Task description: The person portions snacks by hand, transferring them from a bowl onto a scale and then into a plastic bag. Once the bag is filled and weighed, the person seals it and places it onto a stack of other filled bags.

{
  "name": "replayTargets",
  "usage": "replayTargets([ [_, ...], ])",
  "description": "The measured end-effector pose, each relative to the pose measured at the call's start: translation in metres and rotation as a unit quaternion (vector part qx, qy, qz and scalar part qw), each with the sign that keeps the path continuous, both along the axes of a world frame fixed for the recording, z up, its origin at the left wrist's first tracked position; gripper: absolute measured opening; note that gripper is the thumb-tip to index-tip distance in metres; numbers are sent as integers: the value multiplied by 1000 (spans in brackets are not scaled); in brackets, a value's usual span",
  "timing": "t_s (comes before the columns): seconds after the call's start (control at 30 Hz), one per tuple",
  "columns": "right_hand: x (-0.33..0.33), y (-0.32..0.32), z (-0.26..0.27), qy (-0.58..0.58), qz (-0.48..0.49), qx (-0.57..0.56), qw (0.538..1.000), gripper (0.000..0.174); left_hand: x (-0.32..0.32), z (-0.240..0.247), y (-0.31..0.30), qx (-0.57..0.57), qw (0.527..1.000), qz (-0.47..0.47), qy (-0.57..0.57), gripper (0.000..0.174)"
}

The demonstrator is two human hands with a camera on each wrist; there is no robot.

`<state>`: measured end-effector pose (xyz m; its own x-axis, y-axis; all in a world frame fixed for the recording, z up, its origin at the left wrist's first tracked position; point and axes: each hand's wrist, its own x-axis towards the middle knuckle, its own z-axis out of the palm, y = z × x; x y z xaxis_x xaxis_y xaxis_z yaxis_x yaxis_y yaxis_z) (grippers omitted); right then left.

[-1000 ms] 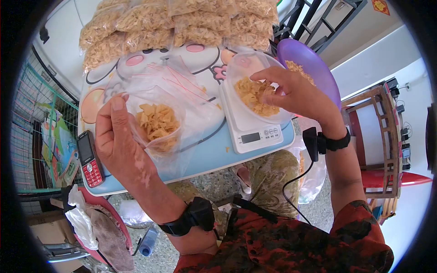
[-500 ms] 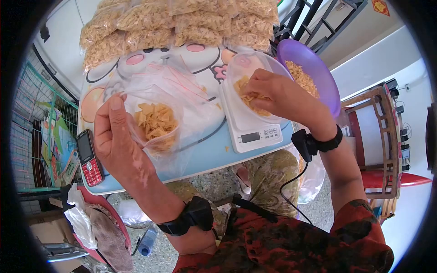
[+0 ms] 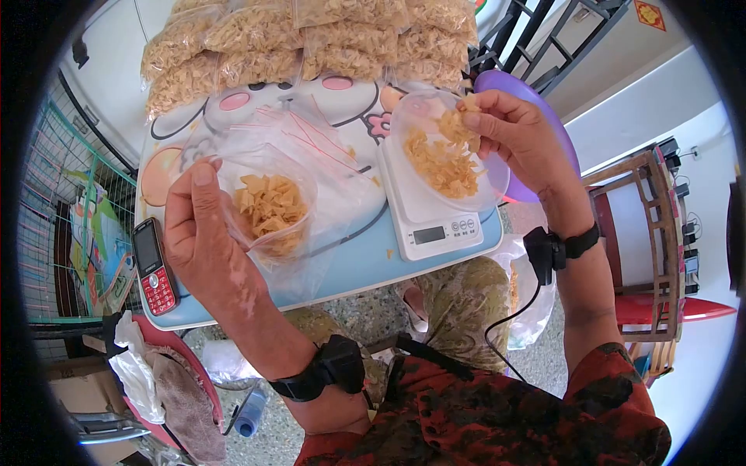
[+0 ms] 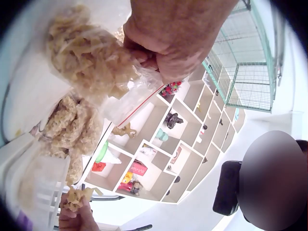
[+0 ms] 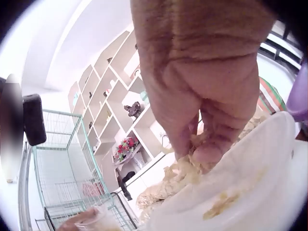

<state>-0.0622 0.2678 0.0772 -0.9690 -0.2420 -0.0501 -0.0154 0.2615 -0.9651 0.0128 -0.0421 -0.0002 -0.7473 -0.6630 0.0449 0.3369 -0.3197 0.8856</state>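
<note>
My left hand (image 3: 206,225) pinches the rim of a clear zip bag (image 4: 113,103) at the left of the table. Pale yellow flaky pieces (image 3: 272,206) fill its lower part. On the right, a white kitchen scale (image 3: 404,221) carries a translucent plastic bowl (image 3: 416,113) with more of these flakes (image 3: 439,167) in it. Over the bowl's right side, my right hand (image 3: 521,144) pinches a small clump of flakes (image 3: 457,128) between thumb and fingers. The right wrist view shows the clump (image 5: 185,168) above the bowl's rim.
Filled bags (image 3: 256,39) are stacked along the back of the table. Flat unfilled bags with red strips (image 3: 311,140) lie between my hands. A purple basin (image 3: 548,132) stands beyond the scale. A red phone (image 3: 155,268) lies at the left edge, near a green wire cage (image 3: 66,194).
My right hand went down into the flakes in the bowl, then rose up and to the right with a clump between its fingers. The left hand and its bag stayed nearly still.
</note>
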Motion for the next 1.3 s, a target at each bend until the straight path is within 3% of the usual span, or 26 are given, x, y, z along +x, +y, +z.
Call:
replayTargets([
  [0.2, -2, 7, -1, -118, 5, -225, 967, 24, 0, -1, 1, 2, 1000, -6, 4, 20],
  [0.4, -3, 9, -7, -136, -38, -265, 954, 24, -5, 0, 5, -22, 1000, 17, 14, 21],
  [0.6, 2, 5, -8, -109, -9, -281, 953, 27, -6, -2, 7, -32, 999, 8, 20, 20],
  [0.8, 22, -49, 7, -65, 20, -300, 951, 22, 0, 12, 14, 7, 999, -37, -5, 18],
  [0.93, 37, -116, 4, 49, 41, -221, 973, 23, 3, 14, 15, 12, 999, -52, 3, 19],
  [1.07, 40, -154, -13, 183, 100, -72, 975, 22, 3, 14, 13, 42, 997, -59, 2, 20],
  [1.13, 40, -163, -25, 306, 103, 48, 945, 22, 3, 18, 15, 57, 997, -49, 3, 18],
  [1.2, 41, -166, -29, 363, 122, 127, 915, 21, 0, 23, 17, 66, 998, -14, -1, 15],
  [1.3, 44, -171, -29, 392, 163, 218, 879, 20, 6, 19, 9, 46, 998, -43, -15, 15],
])
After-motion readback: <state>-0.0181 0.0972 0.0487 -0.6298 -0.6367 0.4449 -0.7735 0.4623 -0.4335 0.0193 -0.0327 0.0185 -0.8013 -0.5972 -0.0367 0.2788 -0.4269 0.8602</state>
